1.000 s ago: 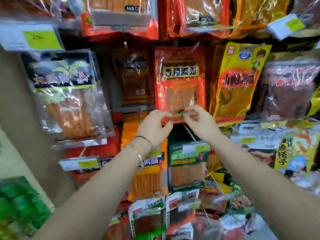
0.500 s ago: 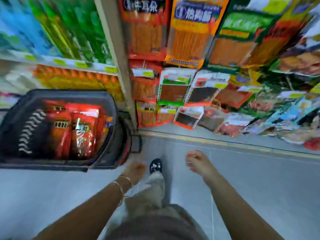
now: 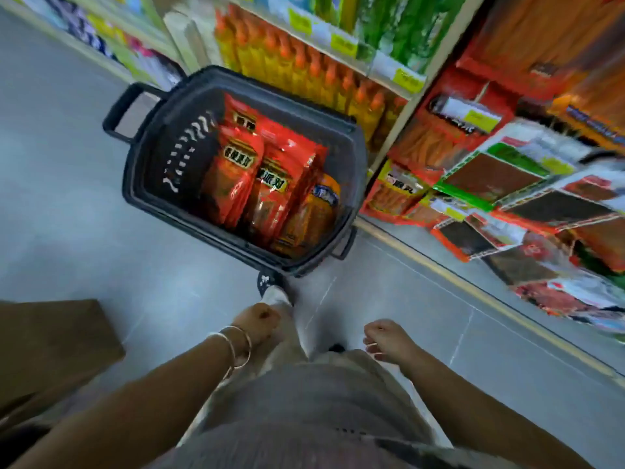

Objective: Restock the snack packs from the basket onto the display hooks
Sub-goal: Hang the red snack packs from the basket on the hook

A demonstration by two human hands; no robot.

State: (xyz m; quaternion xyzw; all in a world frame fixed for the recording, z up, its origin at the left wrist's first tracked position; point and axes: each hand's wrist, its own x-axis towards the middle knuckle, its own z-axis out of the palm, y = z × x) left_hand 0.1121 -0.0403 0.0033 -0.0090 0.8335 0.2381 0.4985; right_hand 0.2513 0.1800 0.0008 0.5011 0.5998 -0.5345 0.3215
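Note:
A dark plastic basket (image 3: 142,184) stands on the floor ahead of me, holding several red snack packs (image 3: 270,177) and an orange pack (image 3: 314,211) standing upright. My left hand (image 3: 258,323), with bangles at the wrist, hangs below the basket with fingers loosely curled and holds nothing. My right hand (image 3: 384,336) hangs to its right, also loosely curled and empty. Both hands are well short of the basket. Hanging snack packs on the display hooks (image 3: 500,184) fill the right side.
A shelf of orange bottles (image 3: 304,72) runs behind the basket. A brown cardboard box (image 3: 50,343) sits on the floor at the left. My shoe (image 3: 269,282) is just in front of the basket. Grey tiled floor (image 3: 84,238) lies around it.
Both hands let go of the red pack at the hook and dropped down empty. My view swung down from the display to the floor, and the basket now lies ahead, closer and more central.

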